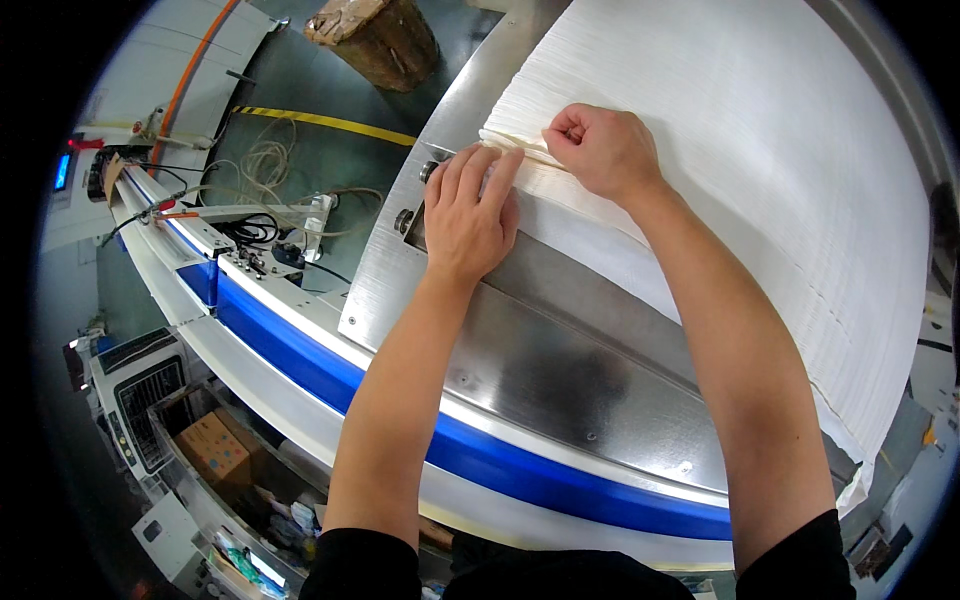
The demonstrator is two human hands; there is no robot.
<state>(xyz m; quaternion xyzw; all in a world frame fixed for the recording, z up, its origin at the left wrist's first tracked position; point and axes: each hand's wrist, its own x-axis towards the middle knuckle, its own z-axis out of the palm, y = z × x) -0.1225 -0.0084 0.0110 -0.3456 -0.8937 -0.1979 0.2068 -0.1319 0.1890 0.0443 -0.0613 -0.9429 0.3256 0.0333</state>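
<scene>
A long stack of thin white sheets (760, 150), looking like tissue or paper, lies on a stainless-steel table (540, 340). My left hand (465, 215) rests at the stack's near left corner, fingers stretched out, their tips against the edge of the sheets. Just right of it, my right hand (608, 150) is closed over the same edge, fingers curled in. Whatever its fingertips pinch is hidden. Between the hands some sheet edges look slightly parted and cream-coloured. Two dark knobs (404, 220) sit on the steel beside my left hand.
A blue-and-white rail (290, 340) runs along the table's near side. Cables (265, 165) and a yellow-black floor stripe (330, 123) lie at the left. A brown wrapped bundle (375, 40) stands far left. Lower left, a bin holds a cardboard box (212, 450).
</scene>
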